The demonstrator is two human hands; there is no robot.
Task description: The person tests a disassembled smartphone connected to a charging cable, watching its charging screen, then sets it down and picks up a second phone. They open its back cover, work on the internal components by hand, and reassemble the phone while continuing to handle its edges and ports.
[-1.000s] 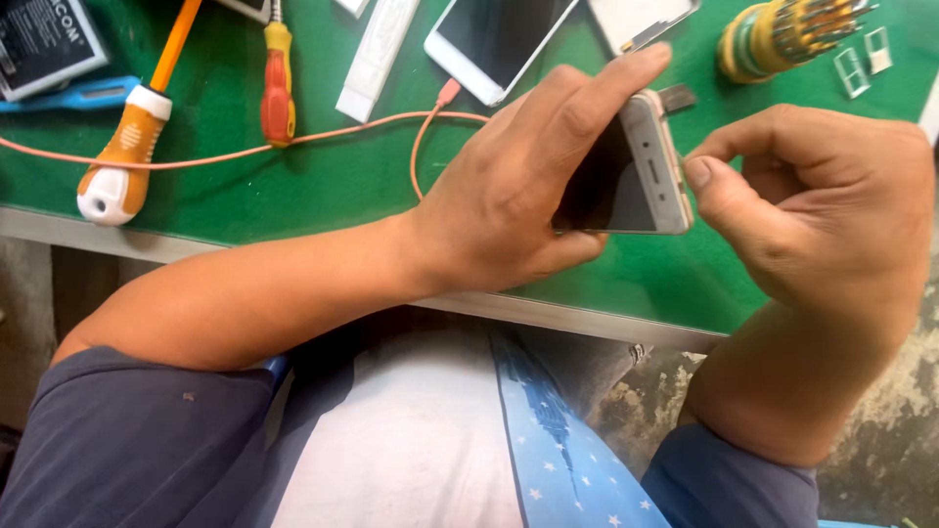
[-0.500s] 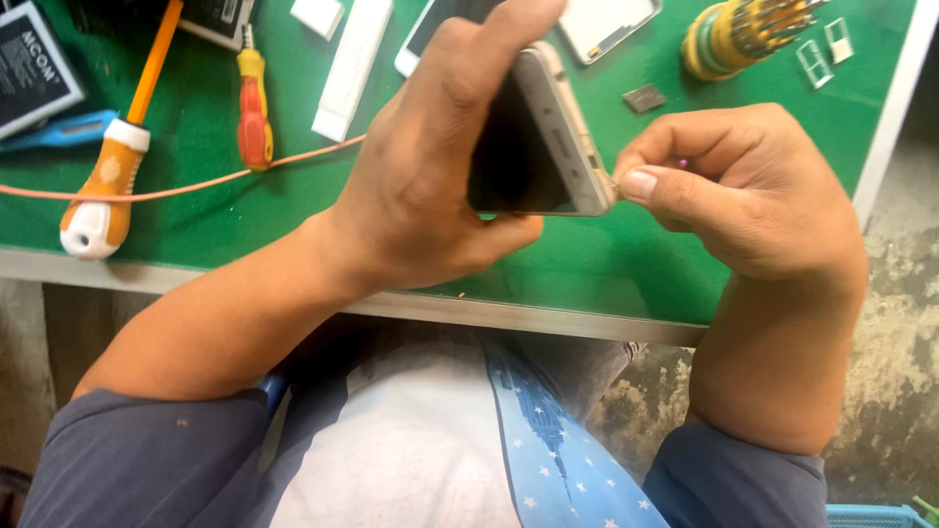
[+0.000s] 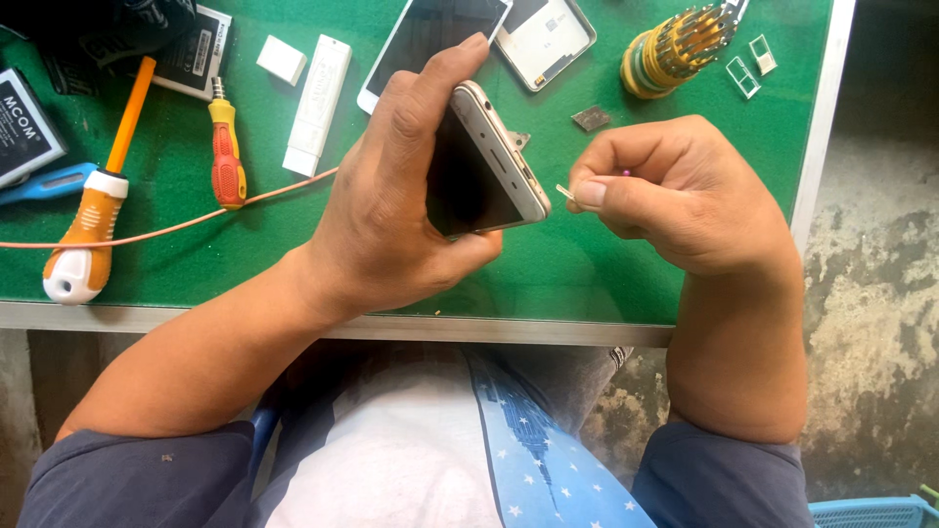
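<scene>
A gold-edged smartphone (image 3: 486, 166) is held above the middle of the green bench (image 3: 548, 274), tilted on edge with its dark screen turned toward the left hand (image 3: 391, 215). The phone is gripped by that hand: the fingers are wrapped over the top end and the thumb is pressed under the lower end. Just beside the phone's right edge, a thin pin-like tool (image 3: 565, 192) is pinched between thumb and forefinger of the right hand (image 3: 675, 196); the remaining fingers are curled closed. Whether the pin tip touches the phone cannot be told.

Near the far edge of the bench, a second phone (image 3: 416, 39) with a white frame and an opened phone back (image 3: 544, 37) are seen lying flat. Toward the far right corner a round holder of screwdriver bits (image 3: 670, 54) and two small card trays (image 3: 751, 66) are noted. On the left part of the bench lie a white stick-shaped case (image 3: 317, 103), a small white block (image 3: 282, 59), a red-and-yellow screwdriver (image 3: 226, 152), an orange-and-white screwdriver (image 3: 93, 230), a thin orange cable (image 3: 166, 230) and two flat batteries (image 3: 24, 127).
</scene>
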